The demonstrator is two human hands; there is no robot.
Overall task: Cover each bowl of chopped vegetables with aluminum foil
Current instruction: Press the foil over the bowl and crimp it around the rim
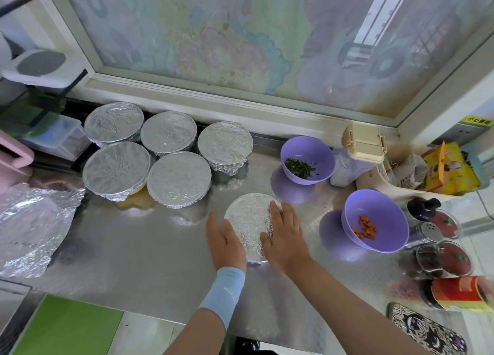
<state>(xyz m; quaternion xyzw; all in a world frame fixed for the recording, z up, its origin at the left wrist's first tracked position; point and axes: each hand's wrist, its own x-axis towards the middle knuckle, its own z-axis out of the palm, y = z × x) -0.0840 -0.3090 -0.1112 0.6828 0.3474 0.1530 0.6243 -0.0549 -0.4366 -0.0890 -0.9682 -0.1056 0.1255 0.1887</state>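
Note:
A foil-covered bowl [250, 222] stands mid-counter between my hands. My left hand [226, 241] presses its left side with straight fingers, and my right hand [284, 234] lies flat over its right edge. Several more foil-covered bowls [177, 179] are grouped at the back left. Two purple bowls stand uncovered: one with green vegetable strips [307, 159] at the back, one with orange carrot cubes [375, 221] to the right. A loose crumpled sheet of aluminum foil [32, 226] lies at the left edge.
The counter [149, 247] is shiny metal, below a window. At the right stand jars and shakers [443, 258], a red can [459, 293], a beige box [365, 143] and a tray of packets [427, 173]. A patterned phone case [425, 330] lies front right.

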